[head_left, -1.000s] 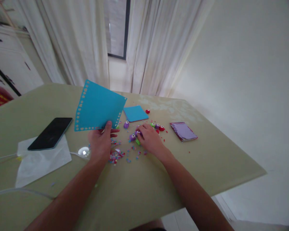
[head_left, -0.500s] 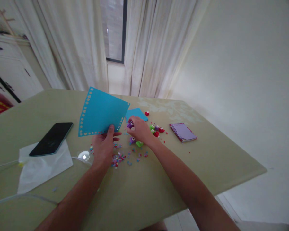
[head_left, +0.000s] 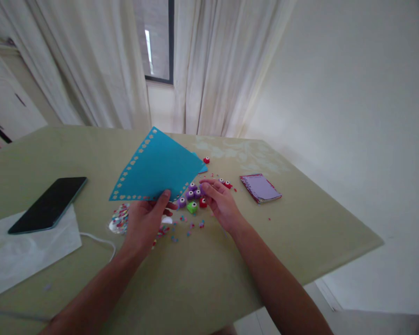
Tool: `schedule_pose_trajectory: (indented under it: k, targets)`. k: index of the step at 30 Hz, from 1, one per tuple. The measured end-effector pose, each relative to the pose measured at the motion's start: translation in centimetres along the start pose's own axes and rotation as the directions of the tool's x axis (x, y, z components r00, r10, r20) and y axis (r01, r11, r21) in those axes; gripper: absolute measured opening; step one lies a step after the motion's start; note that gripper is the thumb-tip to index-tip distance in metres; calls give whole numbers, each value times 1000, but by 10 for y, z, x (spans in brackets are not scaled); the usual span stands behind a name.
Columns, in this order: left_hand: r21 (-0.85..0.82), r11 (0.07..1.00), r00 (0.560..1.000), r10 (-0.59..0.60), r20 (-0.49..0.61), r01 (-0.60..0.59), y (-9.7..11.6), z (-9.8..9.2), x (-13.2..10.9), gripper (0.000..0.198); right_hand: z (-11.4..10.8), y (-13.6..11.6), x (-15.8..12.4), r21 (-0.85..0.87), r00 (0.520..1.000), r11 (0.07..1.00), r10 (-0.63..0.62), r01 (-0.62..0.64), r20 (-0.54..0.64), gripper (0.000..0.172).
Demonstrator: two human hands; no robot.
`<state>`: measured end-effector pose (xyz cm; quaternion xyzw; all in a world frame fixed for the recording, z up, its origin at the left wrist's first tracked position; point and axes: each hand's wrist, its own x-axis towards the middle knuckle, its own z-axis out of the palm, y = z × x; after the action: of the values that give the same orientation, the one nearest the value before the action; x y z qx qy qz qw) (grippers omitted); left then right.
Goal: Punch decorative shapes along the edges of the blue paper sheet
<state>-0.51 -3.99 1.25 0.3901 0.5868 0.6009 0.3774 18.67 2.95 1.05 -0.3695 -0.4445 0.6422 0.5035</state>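
Note:
My left hand [head_left: 148, 211] pinches a blue paper sheet [head_left: 157, 165] by its lower edge, thumb on top. Small shaped holes run along the sheet's left, bottom and right edges. My right hand [head_left: 221, 202] is closed on a small purple craft punch [head_left: 203, 188], largely hidden by the fingers, close to the sheet's right corner. Between the hands lie more purple punches [head_left: 191, 194], a green punch [head_left: 192, 208] and a red punch [head_left: 203, 203]. Punched paper bits [head_left: 192, 225] are scattered in front of them.
Behind the sheet lie more blue paper [head_left: 203, 168] and another red punch [head_left: 206, 160]. A stack of lilac paper [head_left: 261, 188] is on the right. To the left, a phone [head_left: 49, 204] rests on white paper [head_left: 35, 251] beside a cable [head_left: 99, 239] and a clear dish of bits [head_left: 119, 221].
The blue sheet has tilted and shifted right with my left hand. My right hand has moved right, away from the spot beside the sheet's edge, still gripping a purple punch. The view has shifted slightly.

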Motion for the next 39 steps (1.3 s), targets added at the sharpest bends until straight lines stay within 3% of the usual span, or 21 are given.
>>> schedule_pose_trajectory:
  k: [12,19,27,39]
  targets:
    - [73,997,1000,9,-18,-8,1,1,-3,35,5,-3,-7,112,996,991,68,-75,60,51]
    - [140,990,999,10,51,-17,12,3,-9,38,5,0,-7,98,994,991,81,-88,69,53]
    - [176,984,996,-9,89,-7,6,4,-9,42,7,0,-8,78,997,996,45,-49,56,51]
    - [157,987,988,18,157,-43,9,7,-8,31,8,1,-8,14,998,999,43,-44,50,57]
